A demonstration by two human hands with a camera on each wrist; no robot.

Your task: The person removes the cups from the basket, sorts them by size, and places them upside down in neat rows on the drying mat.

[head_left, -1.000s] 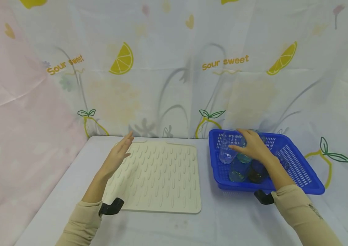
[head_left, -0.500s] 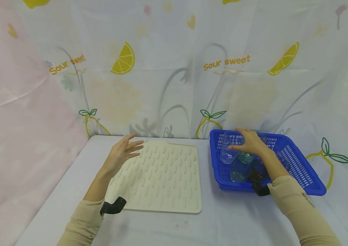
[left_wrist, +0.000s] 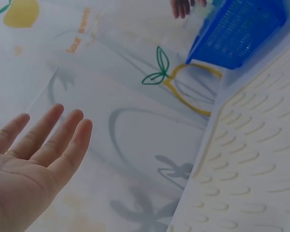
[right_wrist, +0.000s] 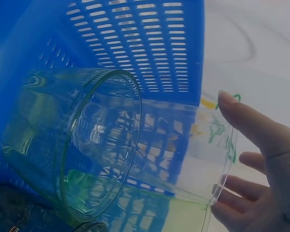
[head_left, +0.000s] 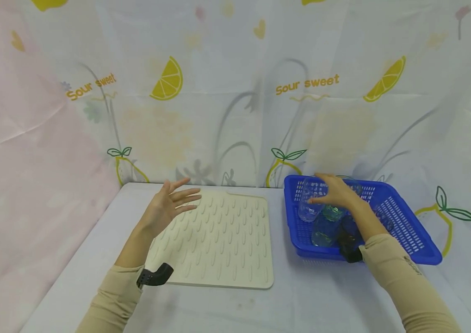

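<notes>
My right hand [head_left: 337, 192] is over the left part of a blue plastic basket [head_left: 414, 217]. Its thumb and fingers spread around the rim of a tilted clear drinking glass [head_left: 309, 210]. In the right wrist view that clear glass [right_wrist: 183, 159] lies with its mouth toward the palm; firm contact cannot be made out. Beside it lies a greenish glass [right_wrist: 43, 125], and a dark glass [right_wrist: 19, 208] shows at the lower left corner. My left hand [head_left: 162, 210] hovers, fingers apart and holding nothing, near the left edge of a cream ridged drying mat [head_left: 219, 245].
Several other glasses, among them another greenish glass [head_left: 323, 233], lie in the basket. The mat lies left of the basket on a white-covered table [head_left: 219, 310]. A lemon-print cloth [head_left: 219, 92] hangs behind the table, with pink cloth [head_left: 31, 162] on the left.
My left hand has turned and spread its fingers, shifting slightly right. The right hand stays over the basket, fingers reaching a little farther left around the clear glass as its wrist shifts left.
</notes>
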